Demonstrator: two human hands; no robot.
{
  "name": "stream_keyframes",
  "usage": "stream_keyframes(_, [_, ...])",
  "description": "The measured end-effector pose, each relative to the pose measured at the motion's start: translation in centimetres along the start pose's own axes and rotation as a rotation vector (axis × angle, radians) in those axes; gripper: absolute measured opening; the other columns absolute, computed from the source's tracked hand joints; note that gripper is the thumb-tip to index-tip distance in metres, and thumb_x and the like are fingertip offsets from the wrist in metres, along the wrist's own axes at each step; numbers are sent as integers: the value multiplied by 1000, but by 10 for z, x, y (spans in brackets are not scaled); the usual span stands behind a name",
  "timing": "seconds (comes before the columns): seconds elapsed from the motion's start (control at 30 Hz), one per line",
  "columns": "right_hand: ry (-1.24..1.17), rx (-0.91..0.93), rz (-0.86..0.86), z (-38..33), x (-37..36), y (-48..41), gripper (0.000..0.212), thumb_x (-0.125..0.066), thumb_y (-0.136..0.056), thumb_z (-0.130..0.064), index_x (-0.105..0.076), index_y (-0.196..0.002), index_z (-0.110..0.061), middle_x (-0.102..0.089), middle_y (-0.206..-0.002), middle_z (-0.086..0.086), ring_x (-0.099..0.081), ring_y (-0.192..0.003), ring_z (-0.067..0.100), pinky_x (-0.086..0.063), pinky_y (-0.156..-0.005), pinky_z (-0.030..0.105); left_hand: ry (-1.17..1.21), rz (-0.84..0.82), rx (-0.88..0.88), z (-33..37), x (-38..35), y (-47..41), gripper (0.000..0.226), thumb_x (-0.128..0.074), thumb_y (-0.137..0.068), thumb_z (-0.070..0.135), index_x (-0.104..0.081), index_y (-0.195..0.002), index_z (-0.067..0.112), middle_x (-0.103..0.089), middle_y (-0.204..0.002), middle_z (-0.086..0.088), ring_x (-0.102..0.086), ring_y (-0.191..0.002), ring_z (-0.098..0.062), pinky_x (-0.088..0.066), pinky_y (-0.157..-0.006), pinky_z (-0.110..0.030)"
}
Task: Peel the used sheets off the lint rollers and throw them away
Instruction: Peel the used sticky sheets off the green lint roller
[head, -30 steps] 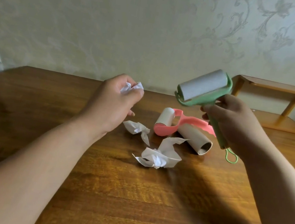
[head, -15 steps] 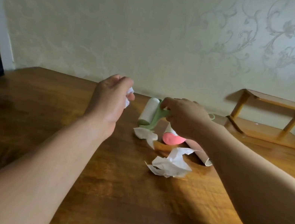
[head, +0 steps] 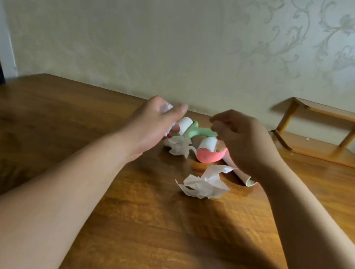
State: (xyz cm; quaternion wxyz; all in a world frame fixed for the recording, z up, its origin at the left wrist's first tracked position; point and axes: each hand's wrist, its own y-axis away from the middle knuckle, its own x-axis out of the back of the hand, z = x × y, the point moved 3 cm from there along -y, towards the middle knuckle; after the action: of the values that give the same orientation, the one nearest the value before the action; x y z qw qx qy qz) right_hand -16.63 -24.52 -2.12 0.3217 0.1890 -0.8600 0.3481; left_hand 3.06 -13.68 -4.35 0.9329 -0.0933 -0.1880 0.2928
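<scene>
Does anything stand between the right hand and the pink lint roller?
Nothing visible does. The right hand hovers close over the pink lint roller, and the green lint roller lies behind it, out of the way.

Table (head: 153, 237) showing warm brown wood grain. Wall (head: 142, 33) reading pale cream, scroll-floral pattern running far right. Far roller (head: 200, 131) showing mint green frame, near roller (head: 209, 156) coral pink, rolls white. Crumpled sheets (head: 204, 185) and wad (head: 167, 109) in left hand (head: 152, 125) showing white. Tube (head: 246, 181) beige, shelf (head: 325, 148) honey orange.
</scene>
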Motion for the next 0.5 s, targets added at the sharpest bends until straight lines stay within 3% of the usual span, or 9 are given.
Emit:
stream_keyframes(0.1, [-95,-23,45,7,8,22,15,-64,-107,-32,-78,-108,-30,-78,-87,-15,-73,-76,6,-60,-65,32,-289,-31,-56,-6,-8,2,35,-71,-98,50,-54,-113,23,-63,-108,2,-62,-95,-17,-44,-69,-31])
stream_keyframes(0.2, [-55,-54,58,16,8,23,14,-66,-106,-34,-79,-106,-30,-77,-84,-15,-73,-72,16,-64,-68,45,-534,-67,-105,-13,-17,4,42,-82,-92,47,-50,-117,34,-51,-122,6,-54,-113,-24,-46,-78,-35])
stream_keyframes(0.27, [-46,-62,60,22,6,20,14,-66,-107,-32,-80,-106,-29,-77,-85,-14,-72,-73,9,-62,-63,32,-635,-101,-121,-18,-22,5,46,-83,-90,50,-56,-121,30,-54,-125,2,-52,-120,-29,-50,-94,-44])
stream_keyframes(0.3, [-36,-56,48,23,3,20,14,-66,-107,-31,-80,-105,-28,-77,-86,-14,-71,-73,3,-56,-58,20,-663,-114,-118,-19,-24,5,46,-81,-91,51,-57,-122,28,-57,-120,2,-53,-121,-30,-50,-98,-48])
stream_keyframes(0.37, [-33,-38,17,24,-2,20,14,-67,-107,-29,-80,-103,-28,-76,-84,-14,-69,-74,-2,-49,-53,11,-708,-118,-104,-21,-26,4,40,-77,-94,52,-58,-119,27,-53,-98,10,-55,-111,-31,-50,-94,-49])
stream_keyframes(0.5, [-21,-10,-25,21,-6,22,14,-66,-106,-30,-79,-101,-30,-75,-80,-16,-69,-71,5,-50,-49,17,-812,-62,-141,-20,-30,0,33,-72,-97,56,-55,-107,30,-37,-83,19,-44,-92,-26,-36,-81,-43])
